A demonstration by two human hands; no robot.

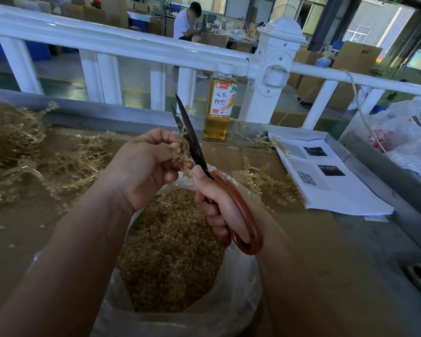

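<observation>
Left hand [146,166] is raised over the bag [241,288], fingers curled, pinching a pale yellow strip of small plastic parts [181,158] between thumb and fingertips. Right hand [219,205] wraps the red-brown handle of the scissors [199,156], thumb laid near the pivot. Blades point up and away, tips slightly apart, and the strip sits against them near the pivot. Both forearms come in from the bottom edge and converge above the clear bag, which is partly full of small cut pieces [170,251]. More strips are piled on the brown table [314,239], mostly at left [15,132]. Bottle [220,105] of amber drink stands by the white railing [131,45], label reads 人参枸杞. Printed sheets [326,176] at right carry a QR code and two dark photos; small print too blurred to read
</observation>
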